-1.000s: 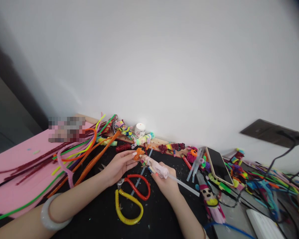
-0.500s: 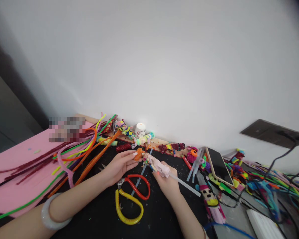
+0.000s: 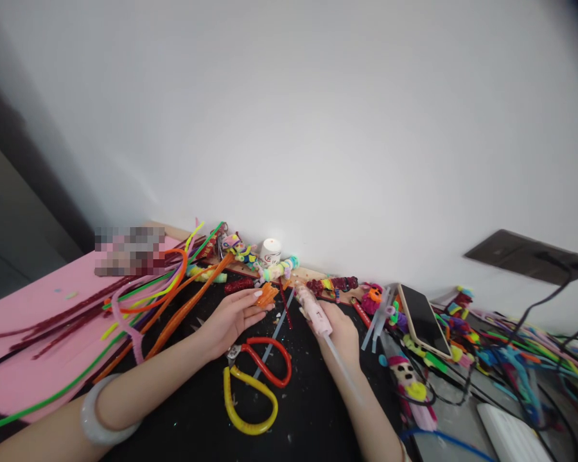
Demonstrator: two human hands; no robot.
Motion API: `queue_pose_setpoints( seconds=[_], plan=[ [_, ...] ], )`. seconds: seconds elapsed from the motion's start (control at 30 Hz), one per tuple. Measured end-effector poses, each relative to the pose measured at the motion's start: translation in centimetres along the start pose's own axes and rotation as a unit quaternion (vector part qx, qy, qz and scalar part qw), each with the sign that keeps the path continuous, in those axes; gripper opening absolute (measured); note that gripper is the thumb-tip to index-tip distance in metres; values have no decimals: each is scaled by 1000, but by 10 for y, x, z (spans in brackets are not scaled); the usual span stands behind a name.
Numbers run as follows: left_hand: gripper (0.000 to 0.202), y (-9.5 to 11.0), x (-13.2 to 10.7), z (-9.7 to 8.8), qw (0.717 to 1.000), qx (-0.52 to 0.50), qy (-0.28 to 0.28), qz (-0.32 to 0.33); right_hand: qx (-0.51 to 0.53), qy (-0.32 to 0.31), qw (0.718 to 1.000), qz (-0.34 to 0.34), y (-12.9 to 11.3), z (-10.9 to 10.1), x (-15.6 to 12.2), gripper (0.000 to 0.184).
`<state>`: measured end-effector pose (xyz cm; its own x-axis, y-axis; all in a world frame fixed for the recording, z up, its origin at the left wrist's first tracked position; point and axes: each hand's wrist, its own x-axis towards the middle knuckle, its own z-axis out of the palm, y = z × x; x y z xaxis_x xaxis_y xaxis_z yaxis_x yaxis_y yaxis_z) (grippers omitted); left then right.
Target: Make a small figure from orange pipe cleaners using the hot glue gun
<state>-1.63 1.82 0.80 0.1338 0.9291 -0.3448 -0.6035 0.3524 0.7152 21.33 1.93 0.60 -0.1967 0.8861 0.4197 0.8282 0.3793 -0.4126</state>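
My left hand pinches a small orange pipe-cleaner piece over the black table top. My right hand is wrapped round a pink glue gun, whose nozzle points up and away, apart from the orange piece. A clear glue stick sticks out of the gun's back along my right wrist. A pale bangle sits on my left forearm.
Scissors with red and yellow handles lie between my arms. Long pipe cleaners spread over a pink sheet at the left. A phone, small craft figures, cables and pipe-cleaner scraps crowd the right. A white jar stands by the wall.
My right hand has drawn the glue gun off the orange piece and swung it to the right, nozzle now pointing away. My left hand still holds the orange piece in place.
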Motion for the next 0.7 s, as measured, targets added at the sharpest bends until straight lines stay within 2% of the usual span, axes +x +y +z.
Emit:
queue_pose_setpoints(
  seconds=[0.13,0.33,0.43,0.53,0.6,0.7],
  plan=[
    [12,2,1,-2,999,-41,-10,-10,-98,-44,994,32,5,-5,4,37],
    [19,7,-3,0,990,-108,-38,-79,-86,-60,994,44,4,-2,1,55],
    [22,8,-6,1,986,-112,-56,-107,-62,-12,998,29,-2,-4,0,48],
    [15,8,-10,0,982,-104,-102,-120,-4,49,998,-25,-14,-7,-2,34],
    [11,6,-11,-2,976,-98,-146,-126,37,43,996,-69,-26,-7,-5,30],
    [13,3,-14,-3,965,-82,-212,-133,92,-21,987,-130,-43,-4,-12,32]
  ],
)
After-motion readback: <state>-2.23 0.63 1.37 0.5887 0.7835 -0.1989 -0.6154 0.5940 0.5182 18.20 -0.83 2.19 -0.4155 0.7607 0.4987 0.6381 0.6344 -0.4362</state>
